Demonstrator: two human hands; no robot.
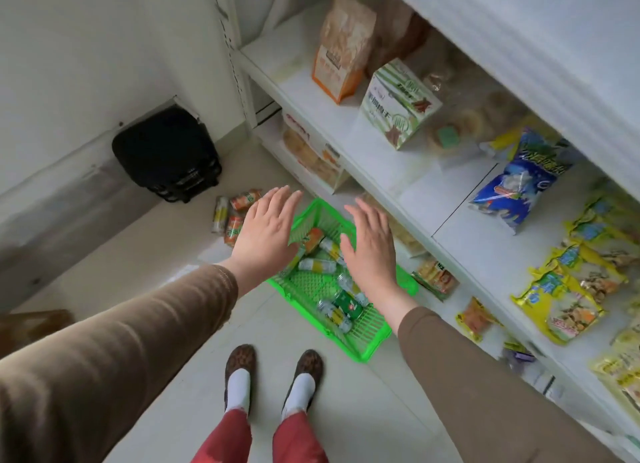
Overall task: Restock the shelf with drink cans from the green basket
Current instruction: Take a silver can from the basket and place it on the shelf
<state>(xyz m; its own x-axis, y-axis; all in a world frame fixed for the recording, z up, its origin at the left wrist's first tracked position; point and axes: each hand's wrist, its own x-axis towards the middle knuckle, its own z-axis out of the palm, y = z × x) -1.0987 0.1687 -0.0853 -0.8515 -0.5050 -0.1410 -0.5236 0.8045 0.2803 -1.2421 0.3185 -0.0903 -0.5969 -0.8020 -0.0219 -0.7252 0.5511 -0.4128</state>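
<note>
Head view shows me the green basket (360,341) on the floor by the shelf's (398,172) front edge, slim yellow, orange and green cans (317,265) lying inside. My left hand (268,232) and right hand (372,246) hover above, fingers spread, holding nothing.

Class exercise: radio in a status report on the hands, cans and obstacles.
Left hand and right hand open, empty. Drink cans lying in green plastic basket on floor. Three loose cans beside it. Nothing blocking.
</note>
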